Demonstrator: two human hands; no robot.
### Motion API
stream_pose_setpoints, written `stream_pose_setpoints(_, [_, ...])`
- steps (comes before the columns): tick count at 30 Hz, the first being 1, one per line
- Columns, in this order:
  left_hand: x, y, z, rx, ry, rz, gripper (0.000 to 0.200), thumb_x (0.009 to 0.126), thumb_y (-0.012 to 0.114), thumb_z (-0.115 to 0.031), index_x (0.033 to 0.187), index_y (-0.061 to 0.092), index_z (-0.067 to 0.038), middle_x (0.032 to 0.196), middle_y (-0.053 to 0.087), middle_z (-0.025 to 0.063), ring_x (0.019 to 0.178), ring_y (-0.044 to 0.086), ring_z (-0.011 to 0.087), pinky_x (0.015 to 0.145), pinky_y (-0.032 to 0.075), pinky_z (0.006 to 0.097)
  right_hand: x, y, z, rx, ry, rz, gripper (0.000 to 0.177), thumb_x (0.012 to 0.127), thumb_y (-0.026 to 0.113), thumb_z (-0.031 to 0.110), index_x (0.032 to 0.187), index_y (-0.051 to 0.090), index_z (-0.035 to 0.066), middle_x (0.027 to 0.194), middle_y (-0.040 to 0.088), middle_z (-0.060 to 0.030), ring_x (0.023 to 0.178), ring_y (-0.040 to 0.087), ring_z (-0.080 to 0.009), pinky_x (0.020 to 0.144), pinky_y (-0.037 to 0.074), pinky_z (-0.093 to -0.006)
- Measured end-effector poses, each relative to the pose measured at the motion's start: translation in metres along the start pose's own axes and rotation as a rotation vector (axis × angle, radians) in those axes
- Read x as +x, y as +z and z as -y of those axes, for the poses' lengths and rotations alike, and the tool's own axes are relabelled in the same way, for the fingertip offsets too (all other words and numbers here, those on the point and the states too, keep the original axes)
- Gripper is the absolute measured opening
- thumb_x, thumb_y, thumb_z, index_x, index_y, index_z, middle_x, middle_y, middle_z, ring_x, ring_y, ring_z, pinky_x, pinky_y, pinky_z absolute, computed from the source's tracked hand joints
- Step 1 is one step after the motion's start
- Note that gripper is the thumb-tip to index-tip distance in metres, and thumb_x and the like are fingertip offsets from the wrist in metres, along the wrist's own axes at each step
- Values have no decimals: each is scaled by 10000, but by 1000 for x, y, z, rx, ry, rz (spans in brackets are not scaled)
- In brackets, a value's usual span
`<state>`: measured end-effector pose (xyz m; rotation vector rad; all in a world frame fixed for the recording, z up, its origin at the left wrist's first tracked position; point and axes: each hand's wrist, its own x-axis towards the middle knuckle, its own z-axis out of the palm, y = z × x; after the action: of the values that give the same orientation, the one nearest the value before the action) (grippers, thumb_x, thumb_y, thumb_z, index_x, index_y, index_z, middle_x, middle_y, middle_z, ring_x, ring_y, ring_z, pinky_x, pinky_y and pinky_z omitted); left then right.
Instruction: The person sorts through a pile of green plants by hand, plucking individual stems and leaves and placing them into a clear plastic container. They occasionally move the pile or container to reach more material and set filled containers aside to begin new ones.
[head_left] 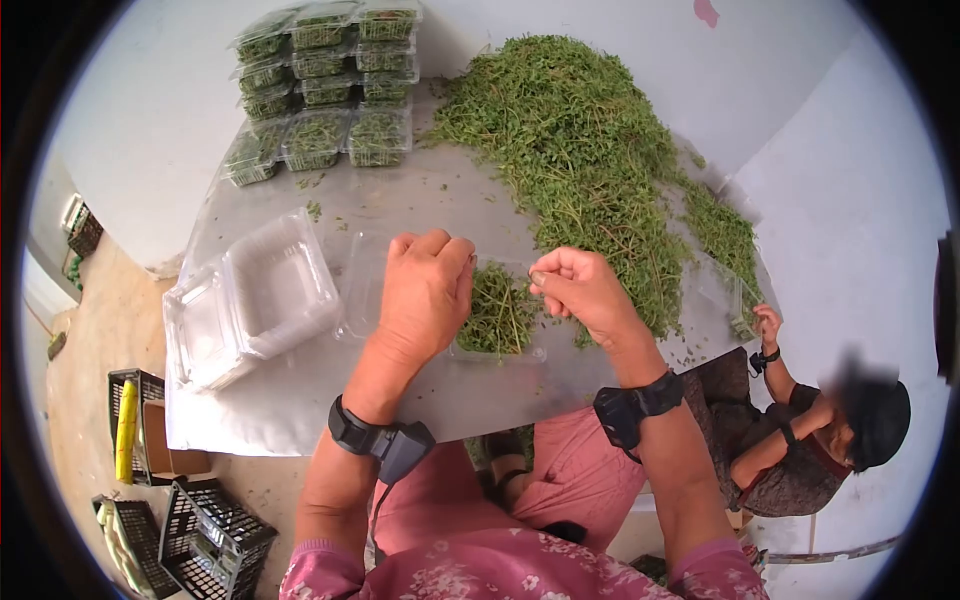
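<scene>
An open clear plastic box point(497, 312) filled with green sprigs lies on the metal table in front of me, its lid folded out to the left. My left hand point(430, 285) is over the box's left side, fingers curled together; what they hold, if anything, is hidden. Above the right edge of the box, my right hand point(583, 290) has thumb and forefinger pinched together, and I cannot make out anything between them. A large heap of greens point(570, 150) spreads behind the box and to its right.
Nested empty clear boxes point(255, 300) lie at the left of the table point(330, 410). Filled boxes point(325, 85) are stacked at the back left. A co-worker point(800, 430) sits at the right, one hand near another box. Black crates point(215, 540) stand on the floor.
</scene>
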<state>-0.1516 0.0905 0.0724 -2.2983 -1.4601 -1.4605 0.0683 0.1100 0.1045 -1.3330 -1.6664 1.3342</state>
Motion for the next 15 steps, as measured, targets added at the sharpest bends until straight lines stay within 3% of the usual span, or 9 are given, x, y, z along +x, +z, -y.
stream_pose_setpoints(2, [-1, 1, -2, -13, 25, 63, 78, 831, 629, -14, 897, 656, -45, 772, 614, 91, 763, 594, 302, 798, 434, 385, -4, -4, -2, -28, -68, 63, 164, 899, 652, 116, 984, 654, -24, 798, 657, -27, 629, 580, -58, 541, 446, -215])
stream_pose_setpoints(5, [-4, 4, -1, -25, 51, 184, 91, 826, 621, -11, 900, 659, -46, 770, 622, 89, 779, 596, 295, 812, 433, 388, -11, 6, 0, -119, -162, 148, 108, 874, 638, 74, 952, 661, 2, 788, 647, -50, 642, 592, -116, 576, 463, -259])
stream_pose_setpoints(8, [-8, 8, 1, -32, 63, 266, 99, 825, 613, -10, 902, 661, -48, 766, 636, 91, 788, 597, 288, 830, 427, 388, -14, 19, 4, -535, -496, 134, 146, 825, 618, 21, 963, 663, 26, 801, 623, -97, 721, 611, -241, 665, 488, -335])
stream_pose_setpoints(9, [-10, 10, 2, -28, 68, 287, 100, 825, 611, -11, 902, 661, -49, 766, 640, 93, 788, 597, 286, 836, 424, 387, -16, 23, 2, -551, -514, 134, 195, 785, 603, -7, 965, 664, 36, 848, 590, -141, 827, 592, -345, 748, 485, -404])
stream_pose_setpoints(12, [-9, 9, 0, -31, 72, 330, 108, 826, 607, -11, 907, 665, -53, 759, 646, 101, 783, 594, 283, 848, 419, 385, -14, 31, -11, -623, -533, 141, 160, 811, 635, 7, 966, 670, 21, 883, 577, -121, 803, 603, -285, 732, 490, -363])
stream_pose_setpoints(15, [-10, 11, -1, -39, 72, 312, 96, 828, 601, -12, 890, 659, -57, 746, 640, 107, 773, 588, 288, 847, 418, 389, -16, 37, -14, -669, -514, 154, 159, 812, 627, 1, 964, 671, 20, 906, 571, -127, 846, 590, -321, 769, 484, -381])
